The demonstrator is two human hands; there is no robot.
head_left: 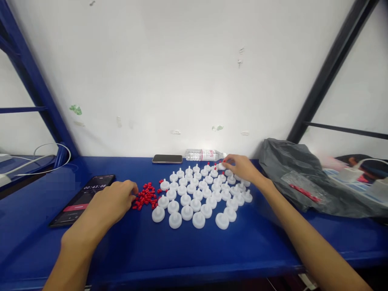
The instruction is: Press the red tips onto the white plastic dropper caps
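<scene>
Mostly between both hands (241,166): red pieces (146,196), white caps (198,195)

- The left hand (113,202) is bare; its back looks broad and rounded, and the knuckles (125,185) make a soft curve;
- the right hand (242,167) is bare also; it has narrow fingers (232,157), of which the small details are too blurred to tell;
- the left forearm (77,246) is bare as far as it is in view; a rounded bump stands out near the wrist;
- the right forearm (291,220) is bare too; it is long, slender and smooth in outline, becoming wider toward the elbow.
</scene>
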